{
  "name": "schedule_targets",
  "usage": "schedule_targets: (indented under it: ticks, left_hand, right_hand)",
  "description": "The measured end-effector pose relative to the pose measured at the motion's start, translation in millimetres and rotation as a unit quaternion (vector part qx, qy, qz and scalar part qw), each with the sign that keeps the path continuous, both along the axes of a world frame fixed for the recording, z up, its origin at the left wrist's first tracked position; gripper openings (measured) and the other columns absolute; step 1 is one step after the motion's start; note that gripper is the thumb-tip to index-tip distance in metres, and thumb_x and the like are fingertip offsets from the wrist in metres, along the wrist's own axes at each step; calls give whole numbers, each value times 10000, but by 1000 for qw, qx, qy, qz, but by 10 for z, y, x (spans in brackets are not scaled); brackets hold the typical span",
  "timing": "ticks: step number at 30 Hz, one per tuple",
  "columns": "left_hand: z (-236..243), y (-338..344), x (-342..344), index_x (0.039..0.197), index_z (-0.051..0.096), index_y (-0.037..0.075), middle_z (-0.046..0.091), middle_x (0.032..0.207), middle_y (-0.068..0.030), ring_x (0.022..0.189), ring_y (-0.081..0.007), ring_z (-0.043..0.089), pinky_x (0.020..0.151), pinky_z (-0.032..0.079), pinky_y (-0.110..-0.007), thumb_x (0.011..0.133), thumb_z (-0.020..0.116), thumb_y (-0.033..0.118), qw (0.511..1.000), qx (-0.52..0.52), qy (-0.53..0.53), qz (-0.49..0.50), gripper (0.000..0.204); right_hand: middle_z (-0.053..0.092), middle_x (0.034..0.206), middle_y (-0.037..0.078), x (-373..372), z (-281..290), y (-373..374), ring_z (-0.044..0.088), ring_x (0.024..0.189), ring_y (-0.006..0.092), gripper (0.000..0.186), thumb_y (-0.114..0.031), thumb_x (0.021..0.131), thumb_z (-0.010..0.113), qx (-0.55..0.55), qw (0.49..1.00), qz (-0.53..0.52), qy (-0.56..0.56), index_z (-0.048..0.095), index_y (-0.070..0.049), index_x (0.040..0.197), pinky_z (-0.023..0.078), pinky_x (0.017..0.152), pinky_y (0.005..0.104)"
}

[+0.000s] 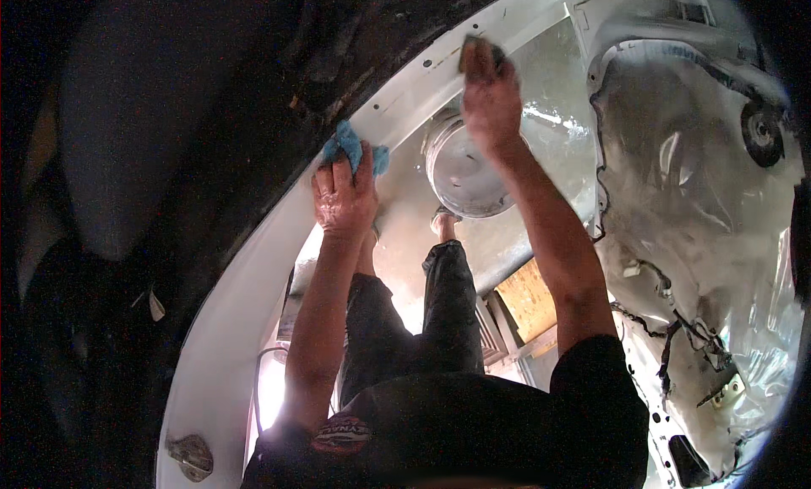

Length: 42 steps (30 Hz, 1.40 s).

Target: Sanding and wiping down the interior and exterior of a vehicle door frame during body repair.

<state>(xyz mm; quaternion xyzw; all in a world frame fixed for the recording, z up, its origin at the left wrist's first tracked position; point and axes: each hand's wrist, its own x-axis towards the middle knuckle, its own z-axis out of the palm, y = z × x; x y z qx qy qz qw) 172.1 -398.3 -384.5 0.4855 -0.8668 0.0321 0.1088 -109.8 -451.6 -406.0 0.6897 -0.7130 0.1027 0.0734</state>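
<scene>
My left hand (345, 193) presses a crumpled blue cloth (348, 144) against the white-painted car door sill (228, 320), fingers bent over it. Farther along to the right, my right hand (492, 100) is closed on a small dark pad (466, 57), held at the sill's edge. Motion smears those fingers a little, and the pad's exact kind cannot be made out. Beneath my right wrist, a round whitish bucket (473, 172) stands on the wet floor, partly covered by that arm.
To the right hangs an opened car door (676, 193) lined with clear plastic film, with a round black speaker (762, 133) and loose wiring (676, 328). The dark car interior (169, 134) fills the left. A yellowish board (528, 299) lies behind my right arm.
</scene>
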Motion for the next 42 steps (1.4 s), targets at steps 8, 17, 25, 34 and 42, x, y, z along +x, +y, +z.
schedule_targets:
  ticks: [8,17,25,34,42]
  left_hand:
    - [-97,27,-170,1295,692,167,562,1113,-137,932,-342,582,782,534,-500,843,695,187,1000,7,16,-20,452]
    - [14,-49,-207,1281,695,165,579,1106,-130,919,-331,576,773,529,-464,839,681,188,1000,-4,13,-17,443]
    - [-12,-30,-84,1273,694,177,584,1133,-129,937,-331,574,763,525,-466,828,698,200,1000,3,-2,-11,445]
    - [-51,-6,-105,1264,702,201,580,1144,-107,932,-318,569,765,529,-462,827,689,180,1000,4,8,-9,438]
    - [116,56,25,1269,696,185,570,1170,-122,1023,-354,562,878,522,-494,798,659,131,994,88,63,-4,475]
  right_hand:
    - [613,1385,165,-571,-202,-176,602,1196,371,480,-67,934,510,-43,996,-42,-59,564,-42,1410,431,1071,501]
    - [533,1483,161,-649,0,-246,526,1316,336,600,-41,870,546,22,999,-5,-45,509,-64,1468,425,1123,439]
    - [592,1409,183,-140,108,20,588,1219,378,573,-17,877,572,72,962,-51,-257,513,-48,1446,455,1084,498]
    - [494,1543,154,526,-302,492,499,1367,372,708,-3,851,583,36,979,125,-157,462,-98,1543,398,1162,485]
    - [596,1370,184,-336,113,-299,548,1286,365,586,-53,852,596,69,997,19,22,525,-28,1433,417,1123,466]
